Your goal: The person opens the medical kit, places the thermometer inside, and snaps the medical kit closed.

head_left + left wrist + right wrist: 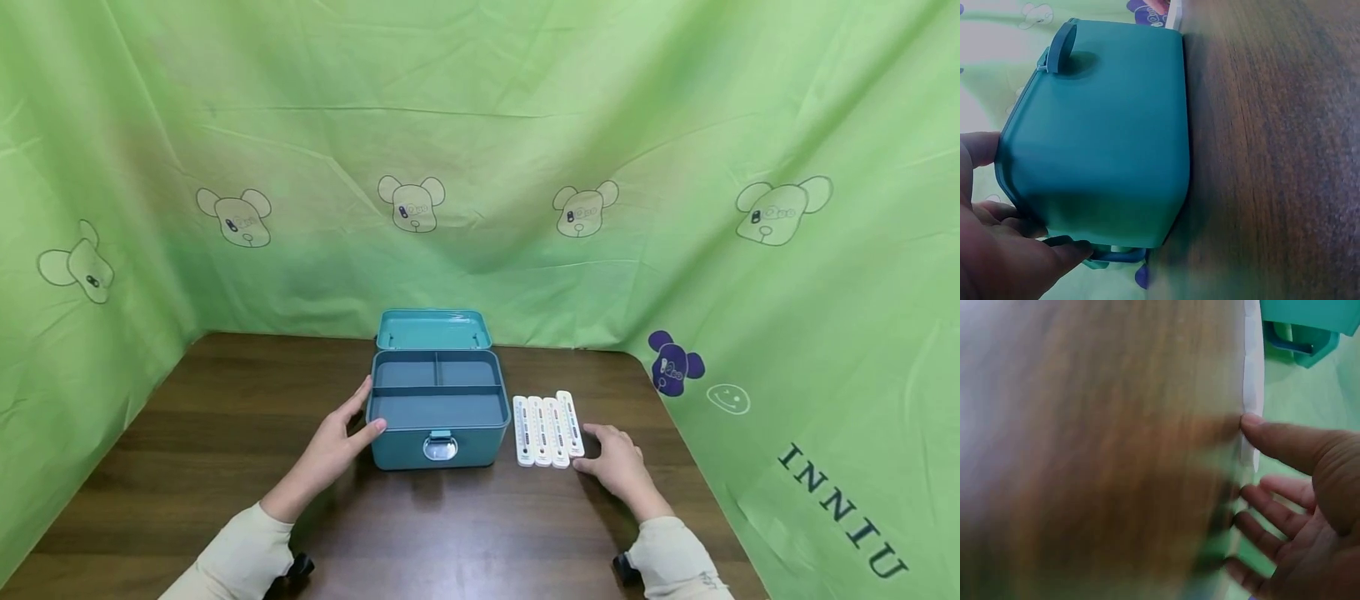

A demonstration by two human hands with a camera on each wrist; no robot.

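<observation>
A teal storage box (438, 448) stands with its lid (433, 330) raised at the back, its divided tray (431, 408) bare. My left hand (333, 446) holds the box at its front left corner, thumb on the rim and fingers along the left side. To the right of the box several slim white thermometers (542, 432) lie side by side, the rightmost one (570, 423) a little farther back. My right hand (621, 467) is beside that one, fingers spread, the thumb at its near end. In the right wrist view the thumb tip meets a white edge (1249, 450).
A metal latch (440, 447) hangs on the box's front. The brown wooden table (465, 542) carries everything. Green cloth (495, 100) printed with bear heads rises behind and at both sides.
</observation>
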